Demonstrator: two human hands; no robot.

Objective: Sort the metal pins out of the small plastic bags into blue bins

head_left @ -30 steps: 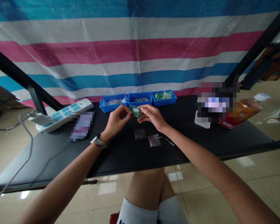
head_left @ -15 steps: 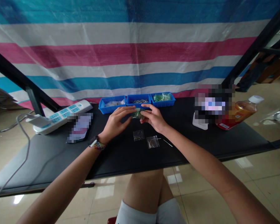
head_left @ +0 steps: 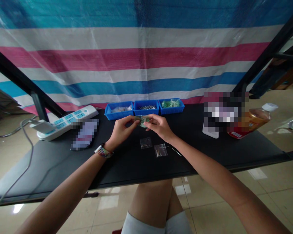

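My left hand (head_left: 120,129) and my right hand (head_left: 158,126) meet above the black table (head_left: 127,162), both pinching a small clear bag with green contents (head_left: 143,120) between them. The bag hangs just in front of the middle blue bin. On the table below the hands lie two small clear bags (head_left: 146,142), the right one (head_left: 160,150) with thin parts inside, and a loose thin pin (head_left: 176,151) beside it.
Three blue bins stand in a row at the table's back: left (head_left: 118,110), middle (head_left: 146,107), right with green pieces (head_left: 172,104). A white power strip (head_left: 68,121) and cable lie at the left. A bottle (head_left: 255,119) stands at the right. A striped tarp hangs behind.
My left hand's fingers, stretched over the bag half a second ago, have closed into a pinch on it. The hands stay in about the same place.
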